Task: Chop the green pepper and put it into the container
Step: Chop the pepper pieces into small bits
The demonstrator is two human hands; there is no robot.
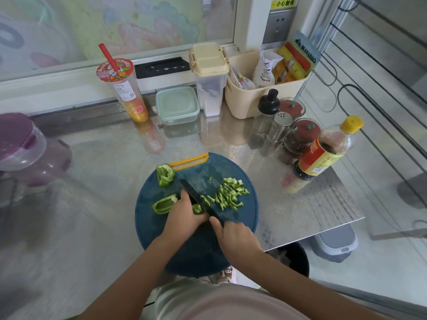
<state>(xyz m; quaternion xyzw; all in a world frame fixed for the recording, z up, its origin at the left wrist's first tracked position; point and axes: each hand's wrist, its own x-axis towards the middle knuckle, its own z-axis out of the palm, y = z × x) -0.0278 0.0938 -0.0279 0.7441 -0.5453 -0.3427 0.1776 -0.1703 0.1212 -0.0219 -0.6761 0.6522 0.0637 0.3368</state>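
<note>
On the round dark blue cutting board [231,176] my left hand [184,215] holds down a green pepper piece [197,209] with curled fingers. My right hand [235,236] grips the handle of a black knife [196,195], whose blade lies across the pepper right beside my left fingers. Several cut pepper strips [228,195] lie to the right of the blade. A half pepper [163,204] rests left of my left hand, and another chunk [165,174] sits at the board's upper left. A lidded pale green container [176,105] stands at the back of the counter.
Behind the board stand a drink cup with a red straw [124,88], a beige-lidded dispenser [210,77] and a cream basket of packets [261,88]. Spice jars, a shaker [279,128] and a soy sauce bottle [323,151] crowd the right. A purple-lidded jug [20,144] sits left.
</note>
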